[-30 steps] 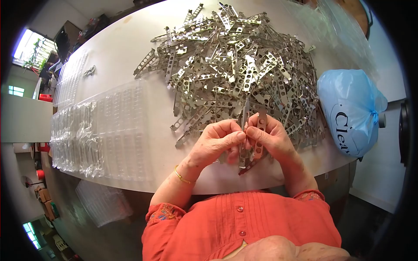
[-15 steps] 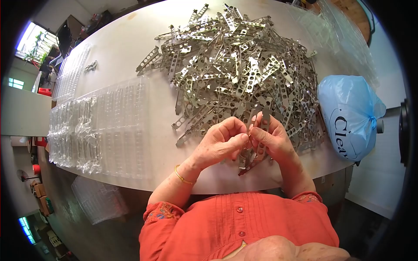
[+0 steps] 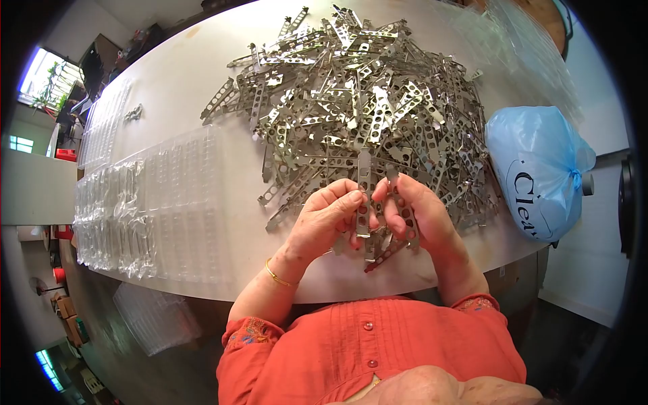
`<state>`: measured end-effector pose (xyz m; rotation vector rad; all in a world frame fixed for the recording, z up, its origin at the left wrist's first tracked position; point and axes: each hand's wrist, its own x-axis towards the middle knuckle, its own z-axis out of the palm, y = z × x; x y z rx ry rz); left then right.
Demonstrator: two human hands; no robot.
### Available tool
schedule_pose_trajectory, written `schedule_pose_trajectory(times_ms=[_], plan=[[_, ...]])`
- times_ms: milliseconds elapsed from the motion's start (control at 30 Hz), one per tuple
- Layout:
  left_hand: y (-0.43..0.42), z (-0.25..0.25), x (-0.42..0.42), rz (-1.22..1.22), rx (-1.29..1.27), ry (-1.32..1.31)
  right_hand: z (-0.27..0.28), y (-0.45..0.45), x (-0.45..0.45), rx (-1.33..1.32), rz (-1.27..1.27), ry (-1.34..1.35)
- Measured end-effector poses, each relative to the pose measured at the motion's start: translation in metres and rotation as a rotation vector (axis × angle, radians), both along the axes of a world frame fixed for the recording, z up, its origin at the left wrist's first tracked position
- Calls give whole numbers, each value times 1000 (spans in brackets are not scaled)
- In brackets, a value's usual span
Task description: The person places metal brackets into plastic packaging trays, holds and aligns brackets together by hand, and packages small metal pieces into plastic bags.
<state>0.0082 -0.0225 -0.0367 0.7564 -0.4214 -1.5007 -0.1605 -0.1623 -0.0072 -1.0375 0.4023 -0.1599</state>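
Observation:
A large heap of flat metal strips with round holes (image 3: 378, 108) covers the middle of the white table. At its near edge my left hand (image 3: 331, 212) pinches one perforated metal strip (image 3: 364, 182), which stands roughly upright in the view. My right hand (image 3: 422, 209) is closed on a second perforated strip (image 3: 407, 214), just right of the first. The two strips are apart. More strips (image 3: 386, 251) lie below the hands near the table's front edge.
Clear plastic trays (image 3: 182, 196) lie on the left, some holding wrapped strips (image 3: 115, 223). A small metal piece (image 3: 133, 113) lies behind them. A blue plastic bag (image 3: 536, 169) sits at the right edge, with clear plastic sheets (image 3: 520, 61) behind it.
The hands have moved slightly apart. The strip in my left hand now shows its flat, holed face, and a gap has opened between it and the right one.

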Motion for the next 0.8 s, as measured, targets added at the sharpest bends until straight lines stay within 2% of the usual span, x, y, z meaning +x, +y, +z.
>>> schedule_pose_trajectory(times_ms=[33,133,467,567,667,733,800], plan=[[0,-1,0,-5,1,8,0,-1,-1,142,22,-30],[0,0,0,1,-2,35,6,1,0,194,-34,16],[0,9,1,20,-9,43,9,2,-2,225,-13,-43],[1,9,1,53,18,40,6,0,-3,200,-45,-85],[0,4,-3,94,16,8,8,0,-3,125,-112,-8],[0,1,-4,94,19,-15,4,4,-1,-77,-231,21],[0,1,-4,94,23,-37,1,7,0,-151,-256,17]])
